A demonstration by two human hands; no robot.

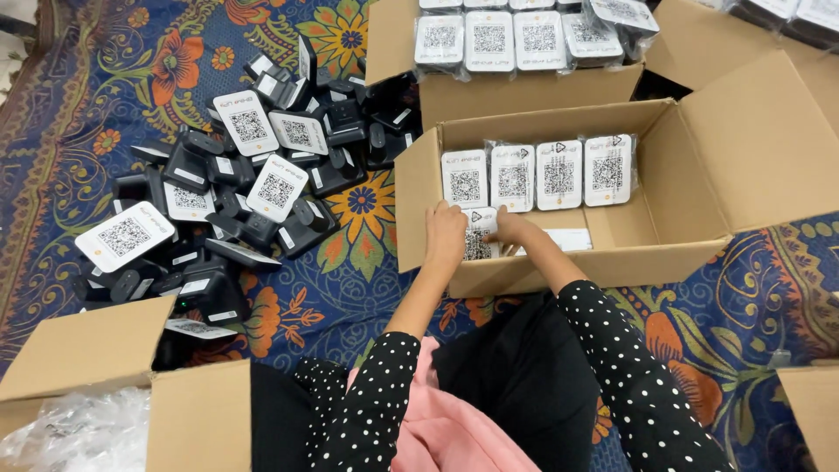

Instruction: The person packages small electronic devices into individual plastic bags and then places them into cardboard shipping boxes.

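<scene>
Both my hands reach into an open cardboard box point(673, 249) in front of me. My left hand point(446, 236) and my right hand point(511, 229) together hold a small bagged device point(479, 234) with a white coded face, setting it against the box's near left wall. A row of several like bagged devices point(535, 175) stands upright along the far wall of the same box. Part of the held device is hidden by my fingers.
A heap of loose black devices with white faces point(236, 192) lies on the patterned cloth to the left. A second box point(524, 61), filled with bagged devices, sits behind. Another box with clear plastic bags point(79, 428) is at the lower left.
</scene>
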